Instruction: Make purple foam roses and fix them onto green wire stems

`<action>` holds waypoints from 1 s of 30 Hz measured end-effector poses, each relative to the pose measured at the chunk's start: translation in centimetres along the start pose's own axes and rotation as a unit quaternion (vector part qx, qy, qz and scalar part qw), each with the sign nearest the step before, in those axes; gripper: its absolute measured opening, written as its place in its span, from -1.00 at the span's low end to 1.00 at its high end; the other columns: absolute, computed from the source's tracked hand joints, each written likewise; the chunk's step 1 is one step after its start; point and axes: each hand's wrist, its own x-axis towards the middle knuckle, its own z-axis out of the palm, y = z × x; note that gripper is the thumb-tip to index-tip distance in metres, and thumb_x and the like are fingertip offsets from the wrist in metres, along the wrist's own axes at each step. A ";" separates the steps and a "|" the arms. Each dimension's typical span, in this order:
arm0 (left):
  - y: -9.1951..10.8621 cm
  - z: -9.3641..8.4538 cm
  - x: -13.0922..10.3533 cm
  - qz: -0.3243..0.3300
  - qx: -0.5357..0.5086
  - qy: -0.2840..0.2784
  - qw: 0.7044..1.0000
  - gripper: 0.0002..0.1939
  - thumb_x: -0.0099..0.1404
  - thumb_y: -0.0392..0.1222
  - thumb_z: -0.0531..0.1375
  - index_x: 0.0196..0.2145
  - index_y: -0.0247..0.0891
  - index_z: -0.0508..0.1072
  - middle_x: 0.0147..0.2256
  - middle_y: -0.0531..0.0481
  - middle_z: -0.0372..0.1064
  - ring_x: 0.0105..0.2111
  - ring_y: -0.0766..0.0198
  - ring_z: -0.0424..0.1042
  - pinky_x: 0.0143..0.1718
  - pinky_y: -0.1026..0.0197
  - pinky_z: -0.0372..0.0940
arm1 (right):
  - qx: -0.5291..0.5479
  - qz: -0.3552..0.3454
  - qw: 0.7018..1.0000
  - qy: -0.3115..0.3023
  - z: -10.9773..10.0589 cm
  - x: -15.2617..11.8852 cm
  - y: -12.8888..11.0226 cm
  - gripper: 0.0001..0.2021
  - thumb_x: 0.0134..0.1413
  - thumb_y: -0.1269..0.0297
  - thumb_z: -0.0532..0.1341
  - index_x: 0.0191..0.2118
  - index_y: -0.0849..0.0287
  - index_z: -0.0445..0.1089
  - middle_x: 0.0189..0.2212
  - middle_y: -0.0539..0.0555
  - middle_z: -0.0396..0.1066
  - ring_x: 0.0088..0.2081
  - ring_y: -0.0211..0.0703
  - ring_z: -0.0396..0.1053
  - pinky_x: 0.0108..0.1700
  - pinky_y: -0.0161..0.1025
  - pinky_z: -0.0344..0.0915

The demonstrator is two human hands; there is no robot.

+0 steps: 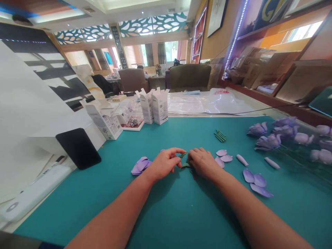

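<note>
Near the middle of the green mat (166,211), my left hand (167,162) has its thumb and forefinger close around a small green piece (183,155). Facing it, my right hand (202,162) is closed with its fingertips down at some green leaf pieces (185,165); what it grips is hidden under the fingers. Purple petals (140,166) lie stacked left of my left hand. To the right of my right hand are pale petals (222,152), a lilac bud piece (242,160) and larger cupped petals (259,180). Short green stems (220,136) rest farther back.
Purple flowers (268,141) on stems lie at the right, with another bud piece (271,163) nearby. White boxes (160,106) and a tray (132,127) stand at the back left. A black tablet (78,148) leans at the left. Plastic sheeting (202,103) lies behind the mat.
</note>
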 end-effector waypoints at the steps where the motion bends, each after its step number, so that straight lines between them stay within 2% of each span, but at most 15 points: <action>1: 0.0 0.0 0.0 0.000 -0.001 0.000 1.000 -0.57 0.12 -0.27 0.05 -0.03 -0.27 0.40 -0.49 0.07 0.37 -0.64 0.45 0.16 -0.52 0.32 0.15 | 0.000 -0.002 1.000 0.000 0.0 0.0 0.0 -0.85 0.15 0.42 0.03 -0.26 0.16 0.34 -0.26 0.12 0.40 -0.20 -0.07 0.22 -0.33 -0.23 -0.06; 8: -0.1 0.1 0.0 0.001 0.003 -0.004 1.000 -0.57 0.12 -0.26 0.05 -0.03 -0.27 0.40 -0.49 0.08 0.36 -0.64 0.45 0.17 -0.52 0.32 0.14 | 0.005 -0.010 1.000 -0.013 -0.1 -0.1 -0.1 -0.83 0.13 0.45 0.04 -0.21 0.15 0.33 -0.22 0.12 0.40 -0.17 -0.04 0.23 -0.30 -0.22 -0.05; 15: -0.1 0.1 0.0 0.003 0.007 -0.006 1.000 -0.56 0.12 -0.27 0.05 -0.02 -0.27 0.40 -0.49 0.07 0.37 -0.64 0.45 0.17 -0.51 0.32 0.15 | 0.000 0.002 0.999 -0.033 -0.3 -0.2 -0.1 -0.85 0.09 0.47 0.07 -0.27 0.15 0.34 -0.24 0.11 0.41 -0.17 -0.05 0.25 -0.33 -0.24 -0.06; 20: 0.1 0.1 -0.1 -0.003 0.015 -0.006 1.000 -0.56 0.12 -0.26 0.05 -0.02 -0.26 0.40 -0.48 0.07 0.38 -0.63 0.44 0.18 -0.50 0.31 0.16 | 0.006 0.005 1.000 -0.020 -0.3 -0.2 0.2 -0.85 0.11 0.43 0.08 -0.23 0.12 0.35 -0.24 0.09 0.43 -0.18 -0.06 0.27 -0.34 -0.24 -0.07; 24: 0.1 0.1 -0.1 -0.005 0.020 -0.010 1.000 -0.57 0.13 -0.26 0.04 -0.02 -0.25 0.40 -0.47 0.06 0.39 -0.63 0.44 0.18 -0.50 0.32 0.17 | 0.008 0.026 1.000 -0.005 -0.6 -0.1 1.0 -0.77 0.18 0.39 0.02 -0.16 0.09 0.39 -0.20 0.09 0.46 -0.18 -0.06 0.29 -0.34 -0.22 -0.05; 30: 0.2 0.0 -0.1 -0.004 0.022 -0.011 1.000 -0.57 0.13 -0.26 0.04 -0.02 -0.25 0.40 -0.47 0.05 0.39 -0.63 0.44 0.18 -0.50 0.33 0.17 | 0.001 0.026 0.999 -0.036 -1.4 -0.1 0.9 -0.75 0.13 0.39 0.06 -0.26 0.04 0.48 -0.26 0.05 0.49 -0.19 -0.07 0.31 -0.33 -0.22 -0.05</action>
